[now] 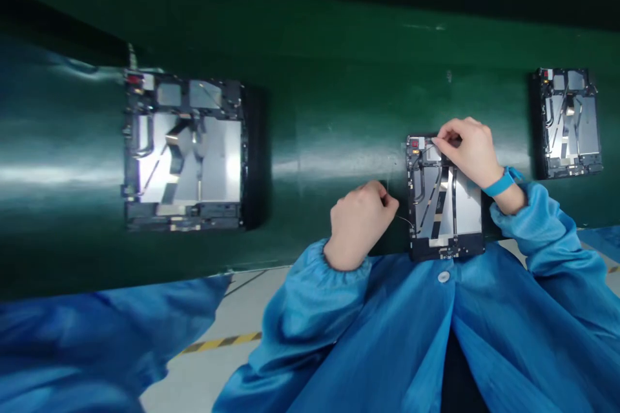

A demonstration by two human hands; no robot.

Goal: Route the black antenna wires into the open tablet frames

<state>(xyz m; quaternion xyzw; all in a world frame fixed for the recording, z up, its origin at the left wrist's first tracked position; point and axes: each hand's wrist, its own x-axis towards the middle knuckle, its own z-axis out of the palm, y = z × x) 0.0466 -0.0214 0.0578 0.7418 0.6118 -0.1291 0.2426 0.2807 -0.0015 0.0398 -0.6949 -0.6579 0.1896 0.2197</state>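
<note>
An opened tablet-like device (469,210) lies face up at the green bench's front edge, its dark frame, silver plates and ribbon cables exposed. To its left, my left hand (359,224) is closed in a pinch on a thin wire (403,219), which curves from the fingertips to the device's left edge. My right hand (469,150) reaches over the device's upper right part. Its thumb and index finger are pinched together at the top edge, by a small silver plate; whatever is between them is too small to make out.
Similar opened devices rest on the green bench (329,116), one far to the left (220,161) and another at the right (584,122). A person's blue sleeve (111,329) shows at the lower left. Yellow-and-black tape (223,341) marks the pale floor.
</note>
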